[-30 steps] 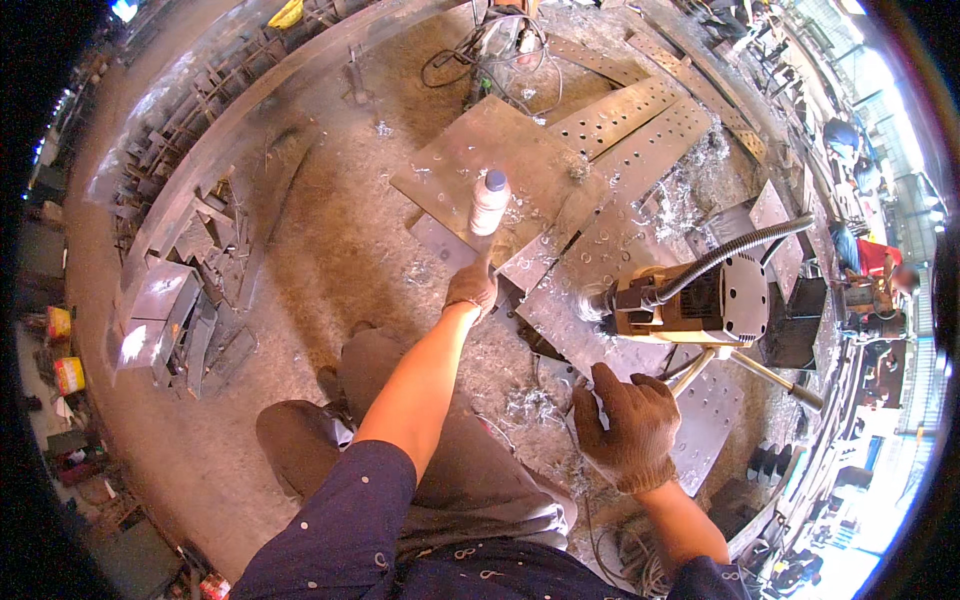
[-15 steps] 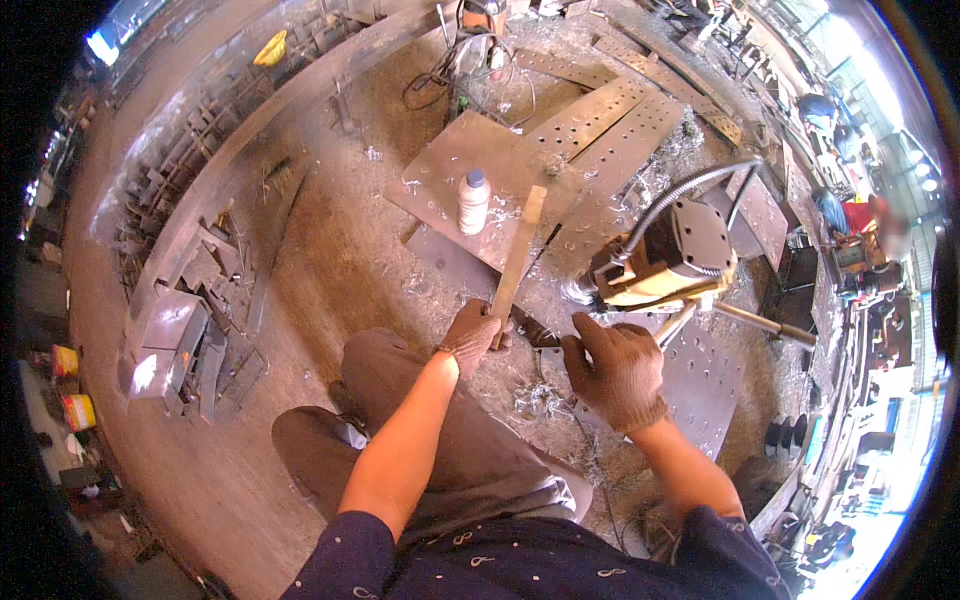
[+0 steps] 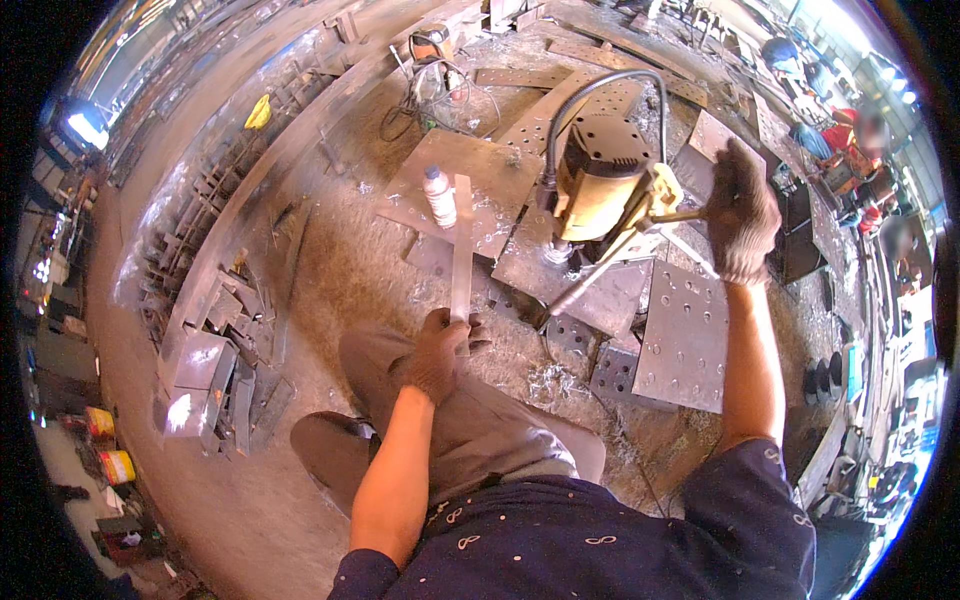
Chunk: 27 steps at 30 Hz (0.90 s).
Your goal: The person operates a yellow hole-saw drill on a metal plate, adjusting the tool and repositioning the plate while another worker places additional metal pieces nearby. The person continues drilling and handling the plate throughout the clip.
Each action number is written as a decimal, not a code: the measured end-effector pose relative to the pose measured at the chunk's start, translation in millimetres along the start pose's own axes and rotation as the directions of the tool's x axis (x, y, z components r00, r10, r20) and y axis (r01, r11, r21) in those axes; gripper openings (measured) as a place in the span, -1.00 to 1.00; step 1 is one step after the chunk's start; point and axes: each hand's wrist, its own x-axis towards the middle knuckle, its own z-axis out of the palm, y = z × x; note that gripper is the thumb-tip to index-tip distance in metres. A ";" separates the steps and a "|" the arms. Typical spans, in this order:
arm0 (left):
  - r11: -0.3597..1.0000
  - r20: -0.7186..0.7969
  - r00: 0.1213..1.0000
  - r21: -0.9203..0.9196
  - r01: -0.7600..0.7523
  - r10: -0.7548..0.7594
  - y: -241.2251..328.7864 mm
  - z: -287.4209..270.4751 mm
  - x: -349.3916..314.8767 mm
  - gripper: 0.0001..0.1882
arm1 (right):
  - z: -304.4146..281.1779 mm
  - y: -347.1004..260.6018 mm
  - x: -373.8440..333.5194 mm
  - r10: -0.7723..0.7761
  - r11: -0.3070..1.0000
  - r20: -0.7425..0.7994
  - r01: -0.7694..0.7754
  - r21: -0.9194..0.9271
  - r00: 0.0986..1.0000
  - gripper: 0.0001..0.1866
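Touching end of metal feed lever point(image 3: 685, 215) on yellow-and-black drilling machine point(image 3: 600, 190) with brown-gloved right hand point(image 3: 742, 215), now lifted higher and farther right than half a second ago; suggests lever being worked, machine upright on grey steel plate point(image 3: 625, 290). Keeping right fingers fairly straight, close together; cannot tell whether wrapped round lever. Still gripping long flat metal strip point(image 3: 462, 250), brown-gloved left hand point(image 3: 437, 355) curled closed round near end; pointing far end beside white dark-capped plastic bottle point(image 3: 441, 203).

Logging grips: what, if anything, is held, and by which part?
Left hand: flat strip, by its near end. Right hand: at the drill lever tip, grip unclear.
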 end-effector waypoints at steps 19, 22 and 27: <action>0.966 0.011 0.997 0.247 0.074 -0.079 -36.5 46.1 28.3 -0.80 | 155.0 40.6 -262.7 0.611 0.556 0.722 -0.825 -0.100 0.324 -0.17; 0.948 -0.004 0.998 0.314 0.054 -0.055 -40.6 51.1 31.0 -0.79 | 166.2 10.6 -273.0 0.644 0.508 0.681 -0.860 -0.041 0.348 -0.09; 0.933 -0.036 0.991 0.335 0.132 -0.127 -51.4 52.9 33.5 -0.78 | 163.3 10.7 -275.0 0.607 0.472 0.703 -0.880 0.056 0.370 -0.16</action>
